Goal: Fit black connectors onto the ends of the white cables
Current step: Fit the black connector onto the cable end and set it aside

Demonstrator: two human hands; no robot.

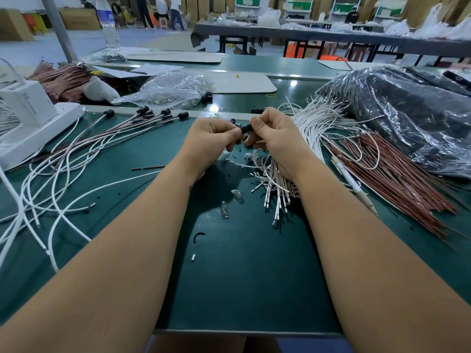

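Large workshop hall, grey floor [84, 42], stacked cardboard boxes [79, 19] along the far wall, long dark tables [318, 34] piled with white bags [270, 17], shelving racks [298, 7] behind (green panels), grey post [57, 26], green benchtop [244, 276] with glare spots.

This is a factory assembly hall, set up for hand work on wiring. A long green bench [244, 276] holds heaps of white cables [313, 118], bundles of brown wires [397, 174], finished leads with black connectors [163, 113] and clear bags of small parts [173, 90]. Behind it stand more long work tables [331, 36] piled with plastic bags, stacked cardboard cartons [79, 19] along the wall, metal shelf racks [298, 6], and other workers [175, 11] on an open concrete floor.
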